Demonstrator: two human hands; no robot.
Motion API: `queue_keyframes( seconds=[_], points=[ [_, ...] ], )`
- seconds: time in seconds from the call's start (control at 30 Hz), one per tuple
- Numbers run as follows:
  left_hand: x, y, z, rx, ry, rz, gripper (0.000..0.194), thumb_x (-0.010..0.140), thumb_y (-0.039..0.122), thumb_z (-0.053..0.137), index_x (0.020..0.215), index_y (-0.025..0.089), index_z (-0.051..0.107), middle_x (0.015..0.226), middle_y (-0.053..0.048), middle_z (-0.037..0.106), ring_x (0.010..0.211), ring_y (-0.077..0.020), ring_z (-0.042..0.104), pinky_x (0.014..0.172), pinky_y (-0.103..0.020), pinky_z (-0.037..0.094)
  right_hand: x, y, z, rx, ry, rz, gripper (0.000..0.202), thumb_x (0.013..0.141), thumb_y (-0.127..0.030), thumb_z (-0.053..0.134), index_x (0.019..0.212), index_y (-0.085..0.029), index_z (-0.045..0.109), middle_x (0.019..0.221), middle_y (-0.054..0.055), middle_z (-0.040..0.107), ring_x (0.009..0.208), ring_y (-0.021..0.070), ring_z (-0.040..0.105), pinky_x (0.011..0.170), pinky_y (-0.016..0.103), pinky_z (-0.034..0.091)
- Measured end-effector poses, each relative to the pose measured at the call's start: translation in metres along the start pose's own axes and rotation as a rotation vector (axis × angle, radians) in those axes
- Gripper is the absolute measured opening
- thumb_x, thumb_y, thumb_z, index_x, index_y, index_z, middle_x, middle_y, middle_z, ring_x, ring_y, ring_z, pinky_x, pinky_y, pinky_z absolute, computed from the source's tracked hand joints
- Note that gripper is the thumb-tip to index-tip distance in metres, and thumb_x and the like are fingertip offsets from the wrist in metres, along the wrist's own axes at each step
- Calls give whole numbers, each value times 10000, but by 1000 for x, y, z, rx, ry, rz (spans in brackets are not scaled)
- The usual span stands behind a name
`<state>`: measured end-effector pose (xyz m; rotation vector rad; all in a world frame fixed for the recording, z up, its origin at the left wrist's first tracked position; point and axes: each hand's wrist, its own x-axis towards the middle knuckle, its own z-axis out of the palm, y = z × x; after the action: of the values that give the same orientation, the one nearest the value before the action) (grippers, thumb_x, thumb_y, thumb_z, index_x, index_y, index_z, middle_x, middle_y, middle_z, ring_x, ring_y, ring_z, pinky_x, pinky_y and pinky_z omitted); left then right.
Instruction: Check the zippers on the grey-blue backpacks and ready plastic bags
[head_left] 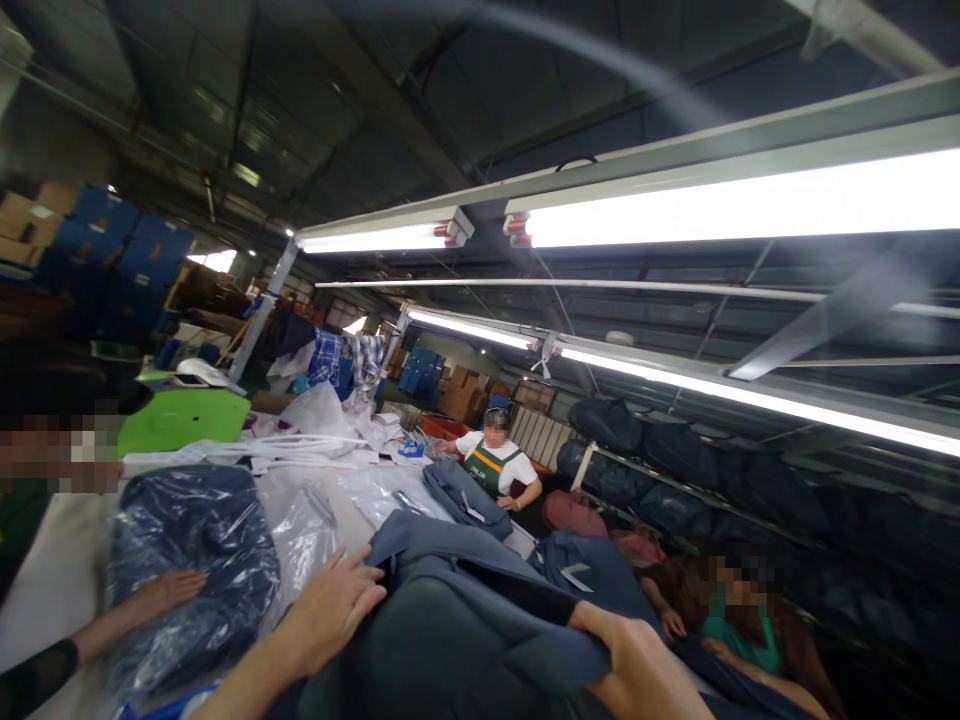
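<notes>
A grey-blue garment (465,600) lies heaped on the long work table (45,590) right in front of me. My left hand (330,605) rests flat on its left edge, fingers spread, next to a clear plastic bag (304,530). My right hand (637,670) is at the bottom of the view, closed on a fold of the same garment. More folded grey-blue garments (461,495) lie farther along the table.
A co-worker's hand (161,590) presses a plastic-wrapped navy bundle (195,560) at the left. Behind it stands a green machine (184,415). One person in a green apron (495,465) works at the far end, another person (742,620) at the lower right. Fluorescent lamps (735,205) hang overhead.
</notes>
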<state>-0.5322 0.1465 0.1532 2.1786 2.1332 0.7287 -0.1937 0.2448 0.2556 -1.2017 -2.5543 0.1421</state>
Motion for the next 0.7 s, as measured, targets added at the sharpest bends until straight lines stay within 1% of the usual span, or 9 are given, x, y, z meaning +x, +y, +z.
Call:
queue_keyframes(
  seconds=[0.2, 0.3, 0.37, 0.43, 0.5, 0.6, 0.63, 0.67, 0.7],
  points=[
    [-4, 1, -1, 43, -10, 17, 457, 1023, 275, 271, 1113, 240, 718, 1399, -34, 598, 1424, -326, 367, 1186, -626, 190, -13, -3, 0, -27, -5, 28, 126, 745, -177, 545, 769, -254, 642, 743, -7, 735, 780, 214, 699, 623, 263, 366],
    [-4, 2, -1, 2, 50, -2, 463, 1024, 291, 260, 1089, 259, 717, 1405, -22, 594, 1425, -307, 367, 1192, -632, 148, -14, 0, 1, -28, -18, 25, 126, 746, -175, 547, 764, -256, 641, 740, -10, 732, 769, 211, 693, 631, 262, 376],
    [-2, 1, 0, -64, 41, 34, 428, 1009, 317, 306, 996, 255, 730, 1430, -23, 570, 1431, -315, 355, 1195, -626, 130, -15, 1, 1, -35, -19, 30, 133, 744, -166, 544, 764, -255, 641, 738, -7, 731, 761, 211, 691, 638, 263, 380],
    [0, -1, 1, -149, -13, 81, 405, 987, 359, 348, 897, 234, 723, 1466, -36, 534, 1423, -316, 371, 1204, -560, 179, -15, -2, -1, -47, -15, 37, 161, 735, -147, 533, 775, -251, 650, 743, 3, 734, 773, 216, 692, 643, 264, 380],
    [1, -4, 2, -219, -30, 72, 446, 987, 394, 303, 878, 208, 693, 1472, -75, 523, 1434, -304, 355, 1190, -474, 262, -15, -8, -5, -63, -5, 29, 201, 714, -127, 523, 795, -245, 664, 771, 17, 743, 810, 223, 695, 651, 266, 376],
    [0, -5, 5, -257, 58, -9, 523, 991, 410, 170, 876, 200, 635, 1373, -117, 597, 1463, -287, 295, 1155, -419, 323, -16, -16, -10, -100, 19, -31, 256, 684, -111, 507, 823, -242, 677, 836, 25, 753, 856, 226, 694, 654, 269, 364],
    [-2, -4, 6, -271, 82, -28, 524, 983, 414, 154, 848, 207, 617, 1301, -120, 640, 1431, -289, 354, 1129, -409, 356, -17, -18, -12, -106, 29, -55, 263, 676, -110, 505, 824, -242, 678, 844, 21, 752, 858, 222, 692, 653, 268, 360],
    [-3, -2, 7, -286, 98, -44, 519, 972, 421, 150, 819, 214, 601, 1206, -122, 682, 1348, -294, 465, 1084, -403, 403, -19, -21, -15, -104, 34, -77, 264, 666, -108, 505, 817, -240, 677, 843, 16, 749, 852, 216, 690, 650, 266, 359],
    [-5, 1, 7, -300, 107, -58, 507, 960, 435, 161, 800, 219, 591, 1104, -119, 710, 1218, -297, 574, 1024, -403, 451, -21, -24, -18, -92, 37, -94, 254, 662, -111, 511, 808, -236, 678, 834, 11, 745, 838, 210, 688, 647, 263, 361]
  ],
)
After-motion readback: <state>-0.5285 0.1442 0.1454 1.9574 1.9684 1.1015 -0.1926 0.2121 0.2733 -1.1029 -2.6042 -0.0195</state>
